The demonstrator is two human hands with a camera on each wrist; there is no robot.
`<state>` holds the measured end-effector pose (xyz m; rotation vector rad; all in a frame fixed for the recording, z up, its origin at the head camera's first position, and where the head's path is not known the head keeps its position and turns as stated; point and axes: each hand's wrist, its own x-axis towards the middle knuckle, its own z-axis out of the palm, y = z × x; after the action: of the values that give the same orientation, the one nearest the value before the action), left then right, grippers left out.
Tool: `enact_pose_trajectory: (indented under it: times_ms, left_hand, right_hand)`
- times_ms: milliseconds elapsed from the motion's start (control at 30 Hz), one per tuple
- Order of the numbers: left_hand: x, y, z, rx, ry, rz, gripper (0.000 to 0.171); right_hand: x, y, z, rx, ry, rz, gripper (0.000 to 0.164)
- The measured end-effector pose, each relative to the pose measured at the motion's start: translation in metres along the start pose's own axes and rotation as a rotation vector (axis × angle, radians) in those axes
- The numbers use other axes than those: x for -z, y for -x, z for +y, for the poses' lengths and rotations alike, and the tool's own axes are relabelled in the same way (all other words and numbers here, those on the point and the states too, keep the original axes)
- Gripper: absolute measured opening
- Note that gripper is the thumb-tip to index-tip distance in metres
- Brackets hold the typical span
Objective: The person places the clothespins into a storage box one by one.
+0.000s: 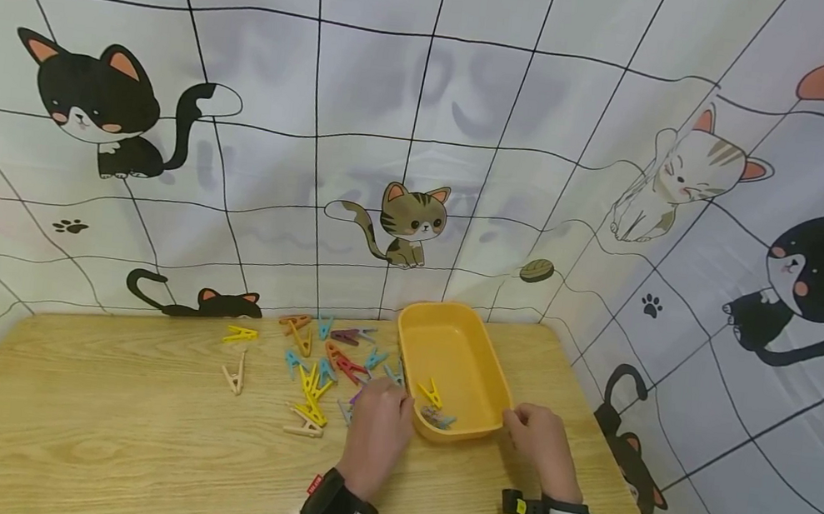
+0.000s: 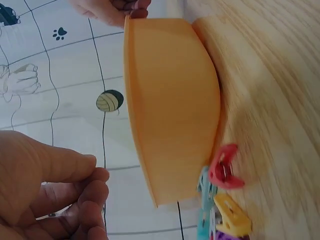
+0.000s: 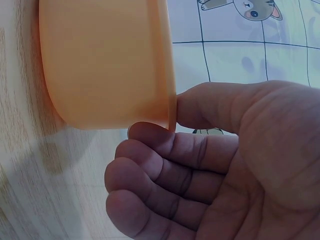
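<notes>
A yellow plastic tray point(image 1: 450, 353) sits on the table. Inside lie a yellow clothespin point(image 1: 431, 391) and a few grey-blue ones point(image 1: 436, 417) near its front. My right hand point(image 1: 539, 442) pinches the tray's rim at the front right corner, thumb point(image 3: 207, 106) on one side and index finger on the other. My left hand point(image 1: 380, 430) is by the tray's front left corner, fingers curled and thumb meeting the index finger. Nothing shows between them, and a gap separates them from the tray in the left wrist view. Several clothespins, including a red one point(image 2: 225, 167), lie beside the tray.
Yellow point(image 1: 310, 397), orange point(image 1: 301, 337), blue point(image 1: 374, 359) and other clothespins are scattered left of the tray on the wooden table point(image 1: 139, 413). A wooden-coloured one point(image 1: 235, 374) lies farther left. A cat-print sheet point(image 1: 269, 108) hangs behind and to the right.
</notes>
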<state>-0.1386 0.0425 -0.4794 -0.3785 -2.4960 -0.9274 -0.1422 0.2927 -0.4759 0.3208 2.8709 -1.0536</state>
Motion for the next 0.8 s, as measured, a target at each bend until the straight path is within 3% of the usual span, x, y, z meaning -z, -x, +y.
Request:
enact_pose_trajectory:
  times_ms: [167,400,633,800]
  left_hand:
    - [0.006,0.002,-0.014,0.026,0.007,0.021,0.027]
    - [0.014,0.004,-0.041,0.019,-0.011,0.055,0.012]
    - [0.02,0.001,-0.07,-0.017,-0.066,0.015,0.004]
    - [0.021,0.001,-0.082,-0.044,-0.102,-0.015,0.007]
  right_hand:
    - [0.001,0.001,-0.001,0.006,0.003,0.002,0.026]
    - [0.0,0.0,0.0,0.004,0.001,-0.002,0.026]
    - [0.0,0.0,0.001,0.0,-0.002,-0.001,0.026]
    - [0.0,-0.001,0.002,0.001,-0.004,0.002,0.027]
